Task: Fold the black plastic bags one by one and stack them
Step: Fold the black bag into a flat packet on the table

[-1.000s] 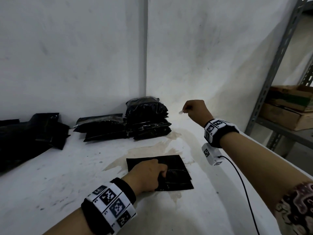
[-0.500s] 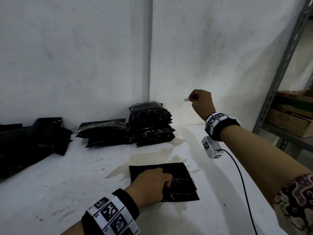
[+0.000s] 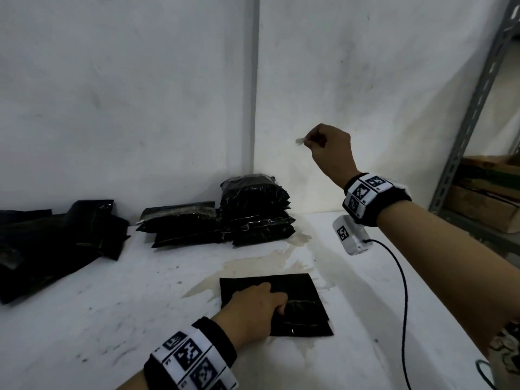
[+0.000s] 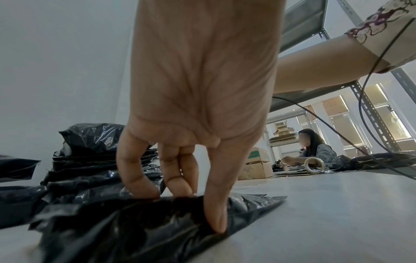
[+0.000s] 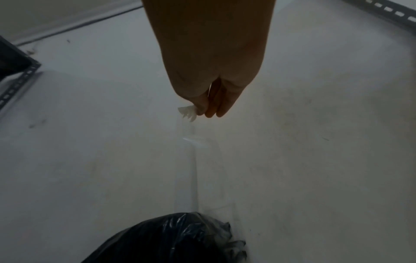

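A folded black bag (image 3: 298, 294) lies flat on the white table (image 3: 112, 319) in front of me. My left hand (image 3: 278, 304) is on it, thumb and bent fingers (image 4: 173, 178) pinching the plastic (image 4: 135, 231) into a small ridge. My right hand (image 3: 315, 142) is raised near the wall corner. It pinches the end of a strip of clear tape (image 5: 188, 112), which runs down toward the stack of folded black bags (image 3: 256, 209) below it (image 5: 171, 238). The tape strip barely shows in the head view.
A loose pile of black bags (image 3: 56, 243) lies at the far left, with a flat bundle (image 3: 183, 223) beside the stack. A metal rack (image 3: 478, 108) with cardboard boxes (image 3: 489, 204) stands to the right. A cable (image 3: 402, 291) hangs from my right wrist. Another person (image 4: 315, 151) sits beyond a tape roll (image 4: 314, 164).
My right hand has risen higher along the wall with the tape end in its pinch. The left hand has stayed on the folded bag.
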`<control>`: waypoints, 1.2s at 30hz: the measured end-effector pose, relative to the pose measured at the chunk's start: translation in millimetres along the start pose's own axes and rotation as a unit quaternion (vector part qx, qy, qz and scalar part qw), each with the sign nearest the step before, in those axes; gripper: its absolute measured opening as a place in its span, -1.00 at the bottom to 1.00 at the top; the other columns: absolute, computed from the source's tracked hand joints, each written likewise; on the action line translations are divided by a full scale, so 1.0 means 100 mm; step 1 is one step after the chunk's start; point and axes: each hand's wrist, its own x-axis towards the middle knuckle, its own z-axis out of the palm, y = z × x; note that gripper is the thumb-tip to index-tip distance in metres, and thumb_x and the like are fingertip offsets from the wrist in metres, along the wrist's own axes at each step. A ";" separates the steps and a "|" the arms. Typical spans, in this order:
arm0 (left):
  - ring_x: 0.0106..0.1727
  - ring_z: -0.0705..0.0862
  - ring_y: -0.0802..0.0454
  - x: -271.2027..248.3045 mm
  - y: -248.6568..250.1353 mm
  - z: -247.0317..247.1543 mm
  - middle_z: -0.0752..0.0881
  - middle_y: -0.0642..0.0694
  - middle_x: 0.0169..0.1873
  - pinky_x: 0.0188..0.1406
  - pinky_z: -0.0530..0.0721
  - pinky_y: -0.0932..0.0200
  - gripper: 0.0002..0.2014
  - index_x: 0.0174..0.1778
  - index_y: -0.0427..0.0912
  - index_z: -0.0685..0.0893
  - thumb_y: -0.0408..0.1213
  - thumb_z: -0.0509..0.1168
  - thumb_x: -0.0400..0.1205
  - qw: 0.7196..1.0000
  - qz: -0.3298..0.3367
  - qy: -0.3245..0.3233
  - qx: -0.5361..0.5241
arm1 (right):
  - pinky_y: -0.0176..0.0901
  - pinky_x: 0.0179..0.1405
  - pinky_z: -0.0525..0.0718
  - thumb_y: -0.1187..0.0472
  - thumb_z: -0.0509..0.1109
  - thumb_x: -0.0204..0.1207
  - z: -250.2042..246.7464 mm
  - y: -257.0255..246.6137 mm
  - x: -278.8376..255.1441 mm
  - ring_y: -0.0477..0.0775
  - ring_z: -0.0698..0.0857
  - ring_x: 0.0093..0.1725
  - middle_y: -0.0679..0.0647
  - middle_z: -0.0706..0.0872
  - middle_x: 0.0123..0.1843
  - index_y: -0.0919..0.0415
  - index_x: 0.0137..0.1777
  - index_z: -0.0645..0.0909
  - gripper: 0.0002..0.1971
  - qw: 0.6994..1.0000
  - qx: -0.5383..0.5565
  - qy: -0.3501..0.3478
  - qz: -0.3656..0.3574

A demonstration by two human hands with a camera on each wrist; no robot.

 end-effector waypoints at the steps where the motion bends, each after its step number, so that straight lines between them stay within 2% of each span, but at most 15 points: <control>1: 0.02 0.46 -0.05 -0.04 -0.01 0.00 0.36 -0.03 -0.01 0.11 0.47 -0.03 -0.71 0.18 -0.10 0.51 -0.45 0.20 0.58 1.000 -0.003 -0.003 0.001 | -0.29 -0.24 0.56 0.43 0.43 0.41 -0.02 -0.07 -0.03 0.03 0.67 -0.25 0.18 0.79 -0.22 0.27 -0.23 0.68 -0.93 1.000 0.008 -0.005 -0.006; 6: 0.01 0.45 -0.02 -0.26 -0.09 -0.01 0.36 -0.01 -0.02 0.12 0.54 0.02 -0.71 0.17 -0.10 0.51 -0.43 0.26 0.55 1.000 -0.021 -0.012 -0.009 | -0.35 -0.15 0.63 0.38 0.48 0.44 -0.11 -0.38 -0.13 0.08 0.75 -0.17 0.13 0.82 -0.18 0.26 -0.19 0.70 -0.96 0.998 0.051 -0.028 0.003; 9: 0.00 0.44 0.01 -0.45 -0.14 -0.03 0.37 -0.03 0.00 -0.16 0.45 0.31 -0.69 0.21 -0.15 0.52 -0.45 0.26 0.55 0.999 -0.023 -0.013 -0.025 | -0.34 -0.10 0.65 0.35 0.50 0.44 -0.12 -0.60 -0.22 0.08 0.76 -0.14 0.09 0.81 -0.19 0.28 -0.17 0.72 -0.98 0.996 0.065 -0.057 -0.008; 11: 0.00 0.42 0.02 -0.59 -0.19 -0.05 0.36 -0.03 0.00 -0.33 0.34 0.39 -0.65 0.23 -0.15 0.52 -0.47 0.30 0.54 0.998 -0.037 -0.027 -0.033 | -0.36 -0.10 0.67 0.34 0.51 0.45 -0.10 -0.76 -0.28 0.04 0.77 -0.14 0.09 0.81 -0.18 0.28 -0.16 0.72 -0.98 0.993 0.082 -0.080 -0.015; 13: 0.05 0.44 0.02 -0.70 -0.25 -0.07 0.37 -0.02 0.02 -0.22 0.41 0.29 -0.59 0.25 -0.09 0.53 -0.43 0.40 0.50 0.996 -0.053 -0.047 -0.044 | -0.40 -0.12 0.64 0.32 0.51 0.45 -0.09 -0.93 -0.35 -0.01 0.78 -0.15 0.07 0.82 -0.17 0.26 -0.16 0.72 -0.98 0.990 0.100 -0.101 -0.019; 15: 0.11 0.50 0.01 -0.76 -0.32 -0.09 0.43 0.01 0.05 -0.05 0.47 0.21 -0.56 0.26 -0.02 0.55 -0.25 0.50 0.48 0.993 -0.063 -0.064 -0.082 | -0.44 -0.17 0.60 0.30 0.52 0.45 -0.07 -1.08 -0.40 -0.08 0.75 -0.20 0.02 0.80 -0.20 0.23 -0.17 0.72 -0.97 0.986 0.115 -0.117 -0.016; 17: 0.10 0.58 0.06 -0.79 -0.39 -0.12 0.54 0.04 0.01 0.07 0.51 0.19 -0.60 0.25 0.05 0.57 -0.03 0.45 0.53 0.986 -0.067 -0.068 -0.139 | -0.49 -0.20 0.57 0.28 0.53 0.45 -0.06 -1.22 -0.45 -0.15 0.73 -0.23 -0.02 0.79 -0.22 0.24 -0.16 0.73 -0.96 0.982 0.121 -0.142 -0.015; 19: -0.05 0.62 0.12 -0.79 -0.44 -0.13 0.60 0.07 -0.10 0.05 0.55 0.20 -0.70 0.23 0.07 0.54 0.04 0.32 0.62 0.979 -0.072 -0.065 -0.181 | -0.51 -0.19 0.56 0.30 0.53 0.44 -0.04 -1.34 -0.50 -0.21 0.72 -0.24 -0.05 0.78 -0.22 0.24 -0.16 0.73 -0.97 0.977 0.127 -0.172 -0.015; 23: -0.33 0.62 0.20 -0.78 -0.45 -0.14 0.62 0.03 -0.19 -0.30 0.55 0.33 -0.82 0.08 -0.10 0.40 -0.06 0.10 0.76 0.958 -0.118 -0.023 -0.260 | -0.55 -0.21 0.54 0.32 0.53 0.45 -0.02 -1.54 -0.58 -0.29 0.70 -0.28 -0.07 0.77 -0.25 0.23 -0.16 0.73 -0.97 0.965 0.141 -0.220 -0.004; 27: -0.46 0.62 0.23 -0.74 -0.45 -0.12 0.64 0.00 -0.28 -0.54 0.47 0.44 -0.72 -0.20 -0.09 0.52 -0.28 0.00 0.78 0.939 -0.147 0.005 -0.311 | -0.43 -0.12 0.63 0.32 0.55 0.44 -0.01 -1.64 -0.62 -0.17 0.74 -0.21 -0.06 0.78 -0.25 0.23 -0.15 0.74 -0.96 0.953 0.153 -0.261 0.001; 30: -0.57 0.58 0.28 -0.73 -0.50 -0.07 0.65 -0.03 -0.34 -0.60 0.43 0.45 -0.68 -0.25 -0.14 0.58 -0.39 0.00 0.73 0.915 -0.171 0.040 -0.363 | -0.46 -0.19 0.59 0.32 0.56 0.44 0.00 -1.69 -0.64 -0.18 0.73 -0.23 -0.09 0.78 -0.26 0.24 -0.16 0.74 -0.96 0.949 0.158 -0.273 -0.002; 32: -0.59 0.52 0.25 -0.74 -0.51 -0.07 0.64 -0.06 -0.38 -0.60 0.41 0.43 -0.69 -0.24 -0.21 0.63 -0.43 0.02 0.71 0.876 -0.191 0.087 -0.433 | -0.42 -0.16 0.62 0.31 0.56 0.44 0.00 -1.72 -0.66 -0.16 0.74 -0.21 -0.09 0.79 -0.25 0.24 -0.16 0.74 -0.95 0.946 0.161 -0.280 -0.005; 33: -0.57 0.51 0.20 -0.75 -0.51 -0.08 0.63 -0.09 -0.40 -0.61 0.42 0.41 -0.69 -0.20 -0.27 0.64 -0.45 0.01 0.70 0.833 -0.204 0.114 -0.502 | -0.33 -0.08 0.67 0.30 0.56 0.43 0.00 -1.73 -0.66 -0.12 0.76 -0.17 -0.08 0.80 -0.24 0.22 -0.16 0.75 -0.95 0.945 0.164 -0.283 -0.005; 34: -0.53 0.50 0.13 -0.76 -0.52 -0.10 0.63 -0.13 -0.40 -0.63 0.44 0.39 -0.69 -0.14 -0.35 0.65 -0.45 -0.02 0.70 0.768 -0.214 0.138 -0.588 | -0.23 0.02 0.71 0.30 0.56 0.43 -0.01 -1.74 -0.67 -0.08 0.77 -0.13 -0.04 0.81 -0.22 0.21 -0.17 0.75 -0.95 0.943 0.169 -0.285 -0.003; 36: -0.40 0.53 -0.02 -0.78 -0.57 -0.18 0.64 -0.27 -0.32 -0.64 0.54 0.33 -0.61 0.05 -0.51 0.62 -0.35 -0.08 0.73 0.610 -0.212 0.183 -0.741 | -0.12 0.13 0.70 0.31 0.57 0.43 -0.04 -1.76 -0.68 -0.02 0.77 -0.10 0.03 0.81 -0.19 0.19 -0.17 0.75 -0.95 0.940 0.183 -0.289 0.001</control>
